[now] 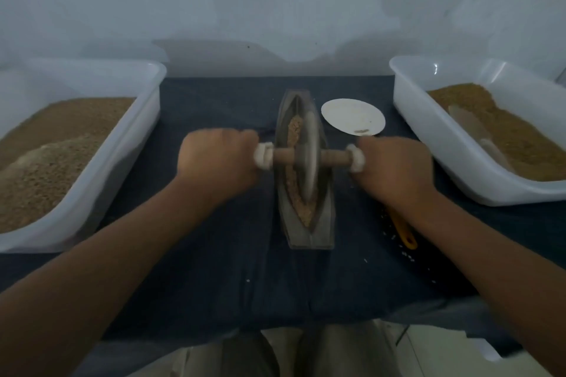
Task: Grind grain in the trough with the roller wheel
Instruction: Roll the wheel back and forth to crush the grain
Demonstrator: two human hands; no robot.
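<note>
Around:
- white plastic tub (122, 162) at left, heaped with brown grain (61, 147)
- second white tub (444, 156) at right, filled the same
- white round plate (352, 116) just beside trough, on its far right side
- yellow-handled tool (405, 234) partly hidden under right forearm
- all on dark blue cloth (214, 254)

Task things:
- trough (303, 237) in middle, between tubs
- crushed grain (294, 131) lies along its groove
- roller wheel (309, 156) stands upright in groove

Hands:
- left hand (219, 156) and right hand (395, 168) well apart
- each gripped tight round one white-wrapped end of wooden axle (283, 157)
- knuckles up, both arms stretched forward
</note>
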